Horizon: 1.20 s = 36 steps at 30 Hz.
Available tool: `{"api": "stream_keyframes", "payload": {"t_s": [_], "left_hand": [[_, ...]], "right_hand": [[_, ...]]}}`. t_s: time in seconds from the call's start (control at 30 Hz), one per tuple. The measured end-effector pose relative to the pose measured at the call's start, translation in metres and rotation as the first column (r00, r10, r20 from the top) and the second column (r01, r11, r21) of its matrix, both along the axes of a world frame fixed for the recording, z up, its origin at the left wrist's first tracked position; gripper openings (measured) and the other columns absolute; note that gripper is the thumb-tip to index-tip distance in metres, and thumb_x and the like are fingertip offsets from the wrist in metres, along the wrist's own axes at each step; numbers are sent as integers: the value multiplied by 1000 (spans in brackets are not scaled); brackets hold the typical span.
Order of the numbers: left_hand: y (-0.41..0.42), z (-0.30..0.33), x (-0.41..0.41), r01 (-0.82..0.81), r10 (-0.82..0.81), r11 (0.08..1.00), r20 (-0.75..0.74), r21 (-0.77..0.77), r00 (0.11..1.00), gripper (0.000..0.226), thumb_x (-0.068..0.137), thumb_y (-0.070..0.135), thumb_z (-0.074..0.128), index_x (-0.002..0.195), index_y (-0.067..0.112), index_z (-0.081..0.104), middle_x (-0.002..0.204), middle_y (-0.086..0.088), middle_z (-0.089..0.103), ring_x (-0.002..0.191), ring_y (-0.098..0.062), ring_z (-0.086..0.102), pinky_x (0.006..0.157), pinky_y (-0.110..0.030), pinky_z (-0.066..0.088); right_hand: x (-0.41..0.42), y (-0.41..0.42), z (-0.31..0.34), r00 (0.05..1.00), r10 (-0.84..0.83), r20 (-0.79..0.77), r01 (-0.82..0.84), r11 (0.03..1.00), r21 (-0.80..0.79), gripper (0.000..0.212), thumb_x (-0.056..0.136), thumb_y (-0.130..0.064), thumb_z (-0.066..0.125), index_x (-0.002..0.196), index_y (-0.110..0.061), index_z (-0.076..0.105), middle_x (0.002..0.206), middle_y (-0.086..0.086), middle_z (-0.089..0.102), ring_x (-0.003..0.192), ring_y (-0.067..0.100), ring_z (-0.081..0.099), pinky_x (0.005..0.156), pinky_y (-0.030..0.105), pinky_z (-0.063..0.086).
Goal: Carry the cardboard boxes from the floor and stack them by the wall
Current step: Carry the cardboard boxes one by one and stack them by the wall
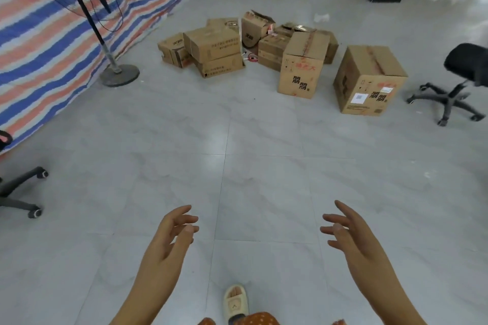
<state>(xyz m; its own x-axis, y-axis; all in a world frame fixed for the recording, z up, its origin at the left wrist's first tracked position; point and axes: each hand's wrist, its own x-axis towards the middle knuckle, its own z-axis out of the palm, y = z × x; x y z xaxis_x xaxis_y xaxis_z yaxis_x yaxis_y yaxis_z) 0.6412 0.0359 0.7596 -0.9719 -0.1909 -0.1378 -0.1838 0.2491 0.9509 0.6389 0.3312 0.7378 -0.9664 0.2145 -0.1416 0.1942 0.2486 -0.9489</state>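
My left hand and right hand low at near edge of view, fingers spread and loose, palms facing each other, holding nothing. One slippered foot between them on floor. Bare tiles ahead. Cardboard boxes well apart from me, straight forward and slightly right. Nearest: large box on right hand's side, then tall box just left of it. Jumbled pile beyond, stretching left toward striped tarp along wall. Standing fan left of pile. I judge right hand nearer first pick.
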Motion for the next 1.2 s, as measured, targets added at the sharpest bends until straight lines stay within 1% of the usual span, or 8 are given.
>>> {"api": "stream_keyframes", "payload": {"t_s": [0.1,0.17,0.3,0.43,0.7,0.8,0.9,1.2], "left_hand": [[1,8,-73,92,-92,996,6,-7,996,26,89,35,48,114,38,57,106,14,65,100,-5,63,95,-42,48],[7,10,-111,141,-141,990,13,-18,990,30,85,40,48,114,38,57,107,14,65,101,-6,63,95,-42,48],[33,5,-182,218,-216,975,46,-33,975,26,96,20,48,114,36,57,107,13,65,98,-5,64,96,-45,48],[74,-9,-248,244,-241,969,77,-43,968,29,96,15,48,114,35,57,106,11,66,96,-3,64,98,-46,47],[213,-23,-391,215,-215,976,32,22,976,28,96,13,46,111,33,58,102,5,67,94,-9,66,86,-37,51],[275,-19,-448,259,-259,965,10,30,966,29,97,13,45,112,34,57,102,8,67,93,-4,65,85,-33,50],[324,-19,-493,321,-321,947,19,23,947,29,98,14,44,113,36,56,104,12,66,95,-3,64,83,-27,49],[444,-43,-641,348,-348,937,99,22,932,25,97,18,41,118,25,53,111,-1,63,101,-17,62,94,-42,49]], "right_hand": [[-46,-1,-1,999,-50,9,50,999,14,35,96,-22,48,122,-45,47,110,-16,65,95,0,65,87,33,51],[-67,3,-3,996,-87,18,87,996,17,36,96,-23,48,122,-46,46,110,-16,65,95,0,65,85,32,51],[-110,33,-12,978,-202,50,202,979,16,37,96,-18,48,120,-46,47,109,-13,66,93,1,66,82,30,51],[-166,81,-23,960,-271,75,271,962,6,34,98,-19,45,121,-44,46,111,-12,64,91,1,66,81,28,52],[-298,227,-12,932,-361,12,361,932,-23,35,98,-16,44,128,-34,49,109,-9,67,92,4,67,74,28,56],[-348,287,-4,928,-372,-12,372,928,-3,36,99,-14,44,130,-30,50,110,-8,66,92,4,67,76,18,55],[-388,333,-1,917,-398,-22,398,917,-5,36,99,-16,43,130,-33,50,110,-10,67,95,5,67,78,22,55],[-508,447,-33,870,-493,35,493,870,-10,34,99,-19,44,122,-42,51,108,-12,68,95,7,68,77,23,55]]}}
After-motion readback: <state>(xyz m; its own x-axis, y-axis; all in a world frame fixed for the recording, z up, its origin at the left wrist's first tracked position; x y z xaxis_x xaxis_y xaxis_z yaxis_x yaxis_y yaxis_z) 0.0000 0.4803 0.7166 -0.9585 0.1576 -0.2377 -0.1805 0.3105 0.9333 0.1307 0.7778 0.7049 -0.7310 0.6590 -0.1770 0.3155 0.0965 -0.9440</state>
